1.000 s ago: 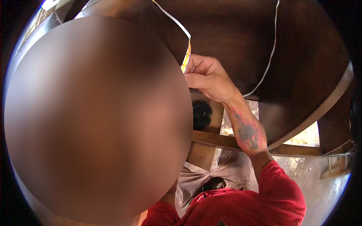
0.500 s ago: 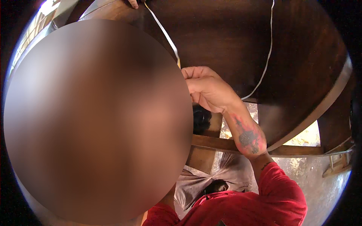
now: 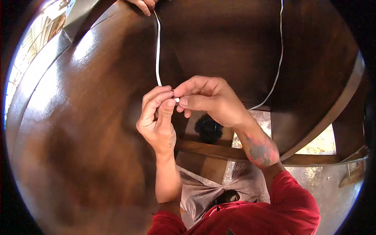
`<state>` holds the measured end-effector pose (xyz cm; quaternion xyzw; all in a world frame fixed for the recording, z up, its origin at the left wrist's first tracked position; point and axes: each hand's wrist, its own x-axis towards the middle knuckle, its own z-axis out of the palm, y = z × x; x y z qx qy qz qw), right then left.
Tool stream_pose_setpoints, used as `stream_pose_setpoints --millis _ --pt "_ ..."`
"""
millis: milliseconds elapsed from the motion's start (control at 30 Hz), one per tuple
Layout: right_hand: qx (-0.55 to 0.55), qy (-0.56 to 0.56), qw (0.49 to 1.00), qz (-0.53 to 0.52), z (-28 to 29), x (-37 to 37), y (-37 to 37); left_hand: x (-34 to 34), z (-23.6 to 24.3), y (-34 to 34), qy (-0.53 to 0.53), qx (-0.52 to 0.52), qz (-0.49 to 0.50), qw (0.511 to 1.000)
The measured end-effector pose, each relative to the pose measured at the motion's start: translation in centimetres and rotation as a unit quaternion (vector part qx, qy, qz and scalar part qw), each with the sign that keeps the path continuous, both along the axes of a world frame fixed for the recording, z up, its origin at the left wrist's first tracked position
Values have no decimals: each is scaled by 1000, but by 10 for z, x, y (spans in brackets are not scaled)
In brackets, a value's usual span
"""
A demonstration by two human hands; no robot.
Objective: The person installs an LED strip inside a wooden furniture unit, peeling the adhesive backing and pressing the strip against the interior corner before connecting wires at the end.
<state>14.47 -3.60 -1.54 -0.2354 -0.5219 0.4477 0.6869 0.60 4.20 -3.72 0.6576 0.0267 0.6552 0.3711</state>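
Observation:
A flat white cord [image 3: 158,55] hangs down from the top of the view into my left hand [image 3: 158,117]. My left hand is closed, pinching the cord near its short white end between thumb and fingers. My right hand [image 3: 211,98] meets it from the right, with its thumb and fingertips closed in a pinch at that same end. The fingertips of both hands nearly touch, and they hide part of the cord's end.
Another person's hand [image 3: 145,4] rests by the cord's upper part. A second white cord [image 3: 279,62] curves down at the right. Dark brown polished wood panels [image 3: 78,137] surround my hands, with a wooden crossbar [image 3: 211,149] below. A black fuzzy thing [image 3: 208,128] lies beyond the bar.
My left hand, hidden behind a large blur before, now shows at the cord's end. My right hand has shifted slightly left and down. The cord now hangs straighter.

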Motion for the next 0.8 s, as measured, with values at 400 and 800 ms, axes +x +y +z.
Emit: stream_pose_setpoints --millis 400,800 --pt "59 -83 992 -73 1 -3 -8 -13 13 -10 32 -11 -13 999" --pt "135 -116 976 -124 -9 1 -2 -15 18 -5 95 -47 -90 990"
